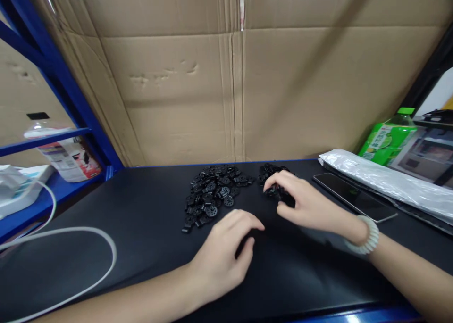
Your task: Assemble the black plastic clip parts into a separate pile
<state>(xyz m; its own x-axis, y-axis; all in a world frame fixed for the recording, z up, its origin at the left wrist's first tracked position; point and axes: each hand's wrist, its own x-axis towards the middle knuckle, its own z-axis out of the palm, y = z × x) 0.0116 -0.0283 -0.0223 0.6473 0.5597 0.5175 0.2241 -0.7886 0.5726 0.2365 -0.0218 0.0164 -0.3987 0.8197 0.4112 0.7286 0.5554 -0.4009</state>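
Observation:
A large heap of small black plastic parts, each with a round, hole-pierced disc and a short tab, lies on the black tabletop. My left hand hovers in front of that heap, fingers bent and thumb apart, with nothing visible between them. To the right, a smaller pile of similar black parts is partly covered by my right hand. Its thumb and fingers are spread in a curve at the near side of this pile, and no held part shows. A pale coiled band circles the right wrist.
A phone lies right of my right hand, beside a silvery plastic-wrapped package. Behind stands a green bottle. A white cable loops across the left side. Cardboard walls the back; a blue frame stands left.

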